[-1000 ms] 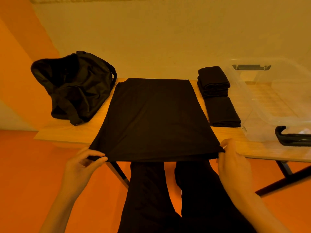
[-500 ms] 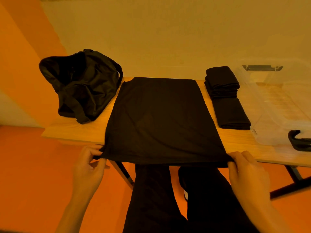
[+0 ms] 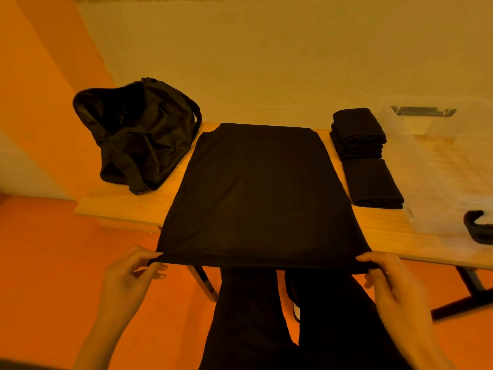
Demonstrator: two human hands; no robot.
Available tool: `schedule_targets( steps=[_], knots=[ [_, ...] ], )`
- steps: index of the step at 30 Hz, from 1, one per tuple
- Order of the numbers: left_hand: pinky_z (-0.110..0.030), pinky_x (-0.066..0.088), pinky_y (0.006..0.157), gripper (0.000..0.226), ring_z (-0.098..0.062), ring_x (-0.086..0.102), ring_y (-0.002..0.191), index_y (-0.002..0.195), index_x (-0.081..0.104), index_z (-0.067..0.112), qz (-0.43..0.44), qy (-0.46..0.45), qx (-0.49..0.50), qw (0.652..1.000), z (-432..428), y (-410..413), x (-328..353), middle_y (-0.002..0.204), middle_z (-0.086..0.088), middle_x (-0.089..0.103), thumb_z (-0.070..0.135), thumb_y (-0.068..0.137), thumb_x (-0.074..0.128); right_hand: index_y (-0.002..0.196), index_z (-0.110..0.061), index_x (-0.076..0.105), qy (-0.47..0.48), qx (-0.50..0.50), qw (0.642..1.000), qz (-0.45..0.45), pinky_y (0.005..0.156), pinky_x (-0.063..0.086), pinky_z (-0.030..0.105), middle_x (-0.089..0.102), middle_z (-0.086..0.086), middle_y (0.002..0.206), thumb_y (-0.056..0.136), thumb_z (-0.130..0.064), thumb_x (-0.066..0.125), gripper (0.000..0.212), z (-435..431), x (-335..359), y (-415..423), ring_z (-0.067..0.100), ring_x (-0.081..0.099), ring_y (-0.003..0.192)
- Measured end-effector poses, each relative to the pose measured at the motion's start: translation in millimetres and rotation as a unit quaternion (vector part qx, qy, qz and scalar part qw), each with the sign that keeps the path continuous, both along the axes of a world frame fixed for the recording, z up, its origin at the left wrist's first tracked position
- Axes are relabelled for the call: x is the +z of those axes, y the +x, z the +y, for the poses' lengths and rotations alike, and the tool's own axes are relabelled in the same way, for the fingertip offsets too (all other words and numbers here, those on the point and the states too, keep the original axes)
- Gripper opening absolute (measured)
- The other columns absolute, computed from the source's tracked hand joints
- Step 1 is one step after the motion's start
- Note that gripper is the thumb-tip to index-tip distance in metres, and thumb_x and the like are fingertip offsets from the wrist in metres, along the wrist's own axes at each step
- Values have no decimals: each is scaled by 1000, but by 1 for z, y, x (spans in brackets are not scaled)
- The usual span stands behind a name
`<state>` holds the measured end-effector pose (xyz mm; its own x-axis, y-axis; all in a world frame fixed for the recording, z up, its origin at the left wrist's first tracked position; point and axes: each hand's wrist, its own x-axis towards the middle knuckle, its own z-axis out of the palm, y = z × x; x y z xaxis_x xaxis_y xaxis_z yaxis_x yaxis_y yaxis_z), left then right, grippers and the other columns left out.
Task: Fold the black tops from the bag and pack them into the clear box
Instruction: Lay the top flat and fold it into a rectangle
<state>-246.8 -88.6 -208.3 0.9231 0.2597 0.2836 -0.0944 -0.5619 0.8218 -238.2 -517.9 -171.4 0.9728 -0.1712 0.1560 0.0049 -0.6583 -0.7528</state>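
A black top lies spread flat across the middle of the table. Its long axis runs from the near edge to the far edge. The upper end, with a curved notch at its left corner, points toward the far edge, and the hem points toward the person and reaches just past the near edge. The left hand pinches the hem's left corner between thumb and forefinger, its other fingers loosely curled beneath. The right hand grips the hem's right corner in the same way, so the hem is stretched straight between them.

A black bag sits slumped and open at the table's far left corner, just beside the top. To the right of the top, a stack of folded tops rests near the far edge, with a single folded top touching it on the near side. The clear box stands at the table's right end, beside these piles.
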Motion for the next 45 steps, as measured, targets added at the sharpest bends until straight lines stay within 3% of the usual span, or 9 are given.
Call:
schedule_targets(
  steps=[6,14,17,21,25,27,31,35,45],
  knots=[
    [-34,60,74,16,-21,73,87,98,74,6,19,-220,154,963,-14,-6,11,95,-1,73,20,95,67,96,-27,72,137,-20,990,16,68,56,27,68,-14,89,92,-3,63,26,10,3,-9,6,68,75],
    [-39,54,82,28,-29,68,98,119,65,7,166,-312,170,920,-3,11,16,109,-16,68,8,91,72,110,-25,66,337,-143,920,140,72,52,40,65,7,65,91,-13,68,23,20,1,-2,26,62,65],
    [-50,54,93,10,-29,65,104,100,67,1,203,-306,154,917,-2,8,19,110,-15,68,10,97,65,108,-13,63,366,-165,892,208,63,50,36,64,13,70,89,-8,71,21,21,5,-2,25,58,60],
    [-60,49,98,31,-30,57,102,76,36,11,190,-359,96,908,3,2,25,96,-15,52,9,104,49,100,5,65,404,-149,853,294,54,43,33,61,19,77,94,0,63,8,15,10,-4,22,50,56],
    [-49,44,71,40,-19,41,70,70,26,16,188,-352,72,914,-1,-4,31,72,-2,36,1,102,45,82,-1,59,399,-120,853,314,51,40,32,56,11,63,94,2,59,12,11,16,-5,21,49,56],
    [-42,36,65,42,-21,38,69,66,30,15,192,-330,72,921,-3,-7,30,72,-2,35,0,101,48,80,-2,57,393,-110,856,318,57,42,34,56,13,71,93,3,58,14,8,19,-6,24,52,64],
    [-53,50,73,20,-36,62,83,84,45,9,198,-305,74,929,-1,-13,27,86,-19,60,-1,100,53,87,-4,58,416,-104,852,300,60,41,34,53,13,76,89,3,62,8,2,24,-11,23,50,65],
    [-48,53,61,17,-35,60,62,103,49,18,161,-279,55,945,-2,-21,33,83,-15,70,1,102,51,97,-4,59,426,-107,871,218,48,33,32,47,8,64,95,0,57,5,0,21,-18,18,41,52],
    [-46,46,66,36,-34,56,55,74,71,-1,190,-265,-29,945,-14,-37,44,71,-20,60,-7,99,46,95,-3,71,384,-161,903,103,46,39,30,55,14,74,97,1,53,19,-14,31,-39,21,45,55]
  ],
)
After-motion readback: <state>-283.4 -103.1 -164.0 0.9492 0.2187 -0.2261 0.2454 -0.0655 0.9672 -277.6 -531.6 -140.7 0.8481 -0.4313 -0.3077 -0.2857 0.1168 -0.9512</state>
